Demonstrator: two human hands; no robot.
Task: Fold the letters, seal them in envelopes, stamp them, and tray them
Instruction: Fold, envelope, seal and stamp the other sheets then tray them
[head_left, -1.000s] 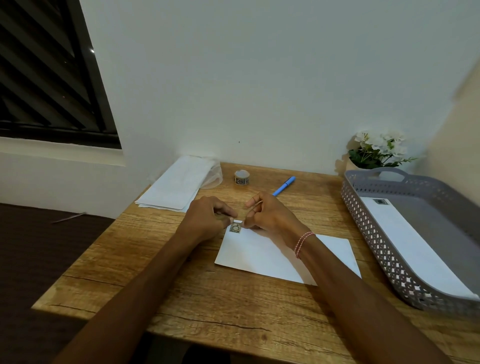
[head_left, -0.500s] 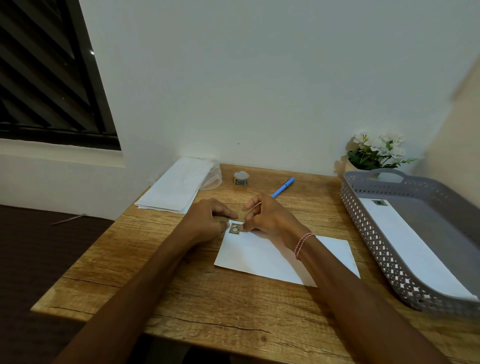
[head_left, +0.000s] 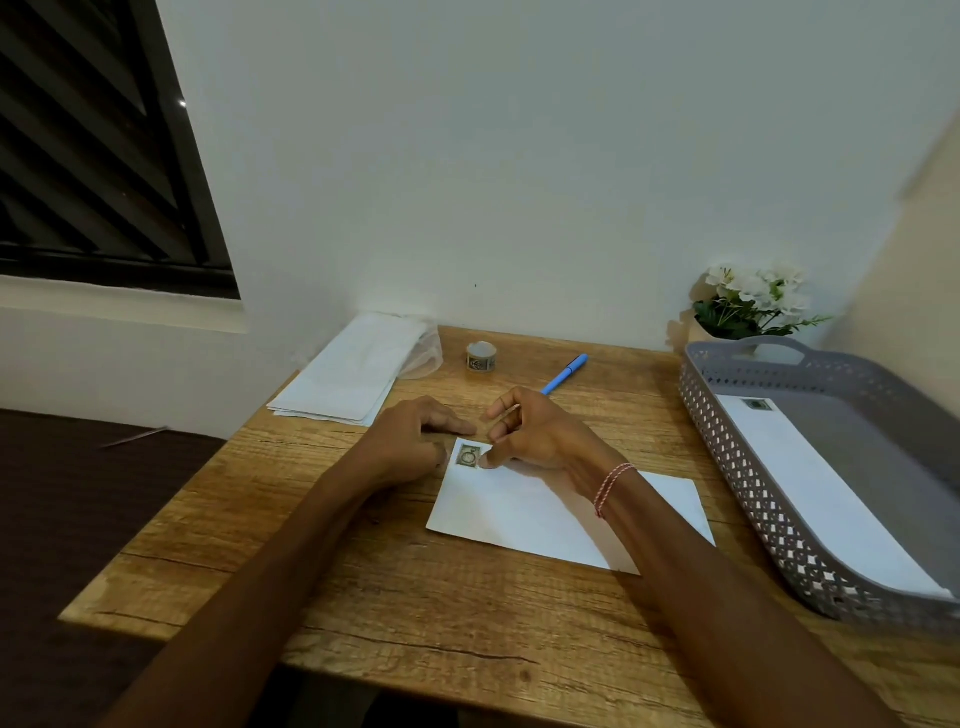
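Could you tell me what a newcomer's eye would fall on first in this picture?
Both hands first: the right hand presses a stamp onto the far left corner of the central white envelope, the left hand beside it. Next, the grey tray on the right, holding another stamped envelope.

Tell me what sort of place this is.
Likely a home desk in a room corner, set up for mailing: a small wooden table against a plain wall, a grey tray with a stamped envelope in it, and a pot of white flowers.
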